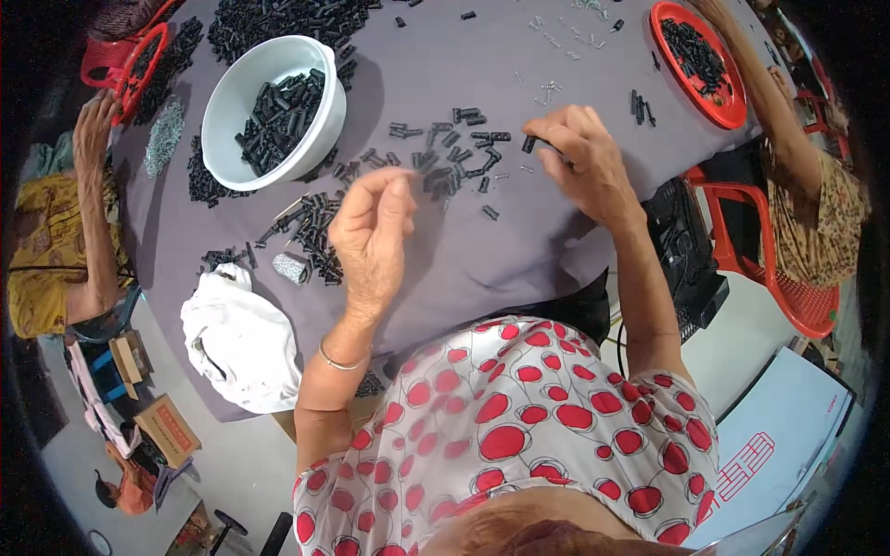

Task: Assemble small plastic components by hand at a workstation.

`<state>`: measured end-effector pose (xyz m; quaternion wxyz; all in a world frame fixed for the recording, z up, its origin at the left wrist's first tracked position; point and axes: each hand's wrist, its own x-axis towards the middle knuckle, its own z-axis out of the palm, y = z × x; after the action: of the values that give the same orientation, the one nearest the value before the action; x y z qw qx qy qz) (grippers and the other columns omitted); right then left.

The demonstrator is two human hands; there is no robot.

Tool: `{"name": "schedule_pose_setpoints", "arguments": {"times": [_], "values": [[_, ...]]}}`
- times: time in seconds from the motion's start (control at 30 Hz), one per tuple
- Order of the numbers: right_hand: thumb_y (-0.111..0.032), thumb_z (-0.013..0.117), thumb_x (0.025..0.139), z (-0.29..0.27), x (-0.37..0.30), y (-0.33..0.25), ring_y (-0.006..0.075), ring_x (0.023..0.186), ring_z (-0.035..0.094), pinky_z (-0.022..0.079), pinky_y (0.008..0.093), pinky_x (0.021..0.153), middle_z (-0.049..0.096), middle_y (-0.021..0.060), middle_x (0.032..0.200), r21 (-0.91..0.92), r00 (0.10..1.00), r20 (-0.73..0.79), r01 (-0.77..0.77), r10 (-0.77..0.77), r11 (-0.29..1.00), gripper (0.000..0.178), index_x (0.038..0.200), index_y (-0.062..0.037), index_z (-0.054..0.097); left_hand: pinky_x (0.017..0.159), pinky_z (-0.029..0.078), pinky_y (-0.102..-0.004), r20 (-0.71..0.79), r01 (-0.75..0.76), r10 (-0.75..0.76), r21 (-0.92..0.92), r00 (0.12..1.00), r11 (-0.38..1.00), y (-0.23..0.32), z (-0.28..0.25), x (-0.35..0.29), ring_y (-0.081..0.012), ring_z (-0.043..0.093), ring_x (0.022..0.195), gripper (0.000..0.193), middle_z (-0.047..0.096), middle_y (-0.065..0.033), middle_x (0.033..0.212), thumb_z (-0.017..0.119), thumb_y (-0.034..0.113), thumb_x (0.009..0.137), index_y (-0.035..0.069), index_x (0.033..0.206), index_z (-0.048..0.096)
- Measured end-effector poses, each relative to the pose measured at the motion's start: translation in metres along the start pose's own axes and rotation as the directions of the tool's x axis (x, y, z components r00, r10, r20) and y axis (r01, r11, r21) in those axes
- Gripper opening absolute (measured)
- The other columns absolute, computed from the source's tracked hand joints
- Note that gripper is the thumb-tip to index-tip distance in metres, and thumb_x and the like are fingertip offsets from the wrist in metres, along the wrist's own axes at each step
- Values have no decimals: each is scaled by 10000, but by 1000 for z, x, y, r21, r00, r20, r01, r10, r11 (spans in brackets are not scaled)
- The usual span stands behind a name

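My right hand (591, 165) is closed over the grey tablecloth (505, 250), with a small black plastic part (529, 144) held at its fingertips. My left hand (373, 236) is raised to the left of it, thumb and fingers pinched together. Whatever that pinch holds, if anything, is too small to make out. Between and beyond both hands lie loose short black plastic parts (459, 171), some of them scattered singly. A heap of similar black parts (315, 227) lies left of my left hand, with a small clump of silvery pieces (291, 268) beside it.
A white bowl (216, 111) of black parts stands at the far left, near a larger black pile (269, 23). A white cloth (239, 343) lies at the near left edge. One red tray (735, 113) holds black parts at right. Other people's arms reach in from both sides.
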<state>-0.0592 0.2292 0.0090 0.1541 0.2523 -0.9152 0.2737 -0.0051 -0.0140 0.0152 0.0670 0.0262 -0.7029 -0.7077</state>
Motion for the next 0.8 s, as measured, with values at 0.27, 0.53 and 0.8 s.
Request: {"name": "schedule_pose_setpoints", "arguments": {"times": [0.27,0.53,0.8], "values": [[-33,686,672,6,1,11,274,800,533,438,382,705,556,75,814,-9,999,44,20,-20,1000,223,874,-87,608,523,383,-161,160,67,-67,1,985,998,-3,8,-9,-32,485,587,153,569,15,740,580,141,911,20,997,615],[30,662,639,14,-6,-58,261,687,524,425,359,583,563,74,778,303,977,-196,-21,84,953,221,831,-41,579,637,489,-207,259,166,-113,-193,959,967,-3,7,-11,-74,584,727,170,610,-32,873,624,28,853,-24,1011,593],[15,672,579,43,-10,-82,246,672,504,383,367,576,550,54,777,123,933,-350,129,-79,984,280,831,-64,579,674,523,-238,324,380,-255,-415,911,827,-11,6,-6,-131,629,767,198,654,-87,938,630,46,852,-14,1038,590]]}}
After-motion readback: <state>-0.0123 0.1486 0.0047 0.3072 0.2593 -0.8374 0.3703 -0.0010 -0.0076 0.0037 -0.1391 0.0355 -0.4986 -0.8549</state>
